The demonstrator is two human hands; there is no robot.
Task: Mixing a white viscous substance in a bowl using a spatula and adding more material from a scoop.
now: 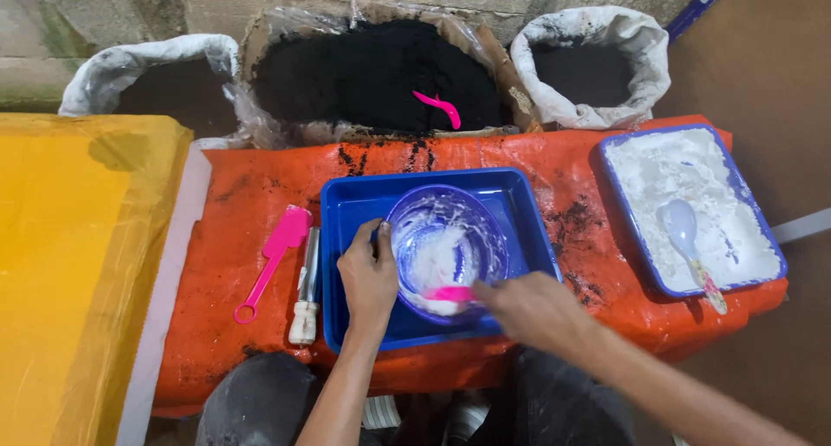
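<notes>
A clear purple bowl (447, 238) smeared with white paste sits inside a blue tray (346, 205) on an orange-covered surface. My left hand (367, 277) grips the bowl's left rim. My right hand (530, 306) holds a pink spatula (450, 294) whose blade rests in the white paste at the bowl's near side. The spatula's handle is hidden by my fingers.
Left of the tray lie a pink spatula (275, 254) and a metal tool with a white handle (306, 288). A blue tray of white powder (692, 205) with a spoon (684, 225) stands at right. Sacks of black powder (372, 69) line the back; a yellow sheet (69, 264) lies left.
</notes>
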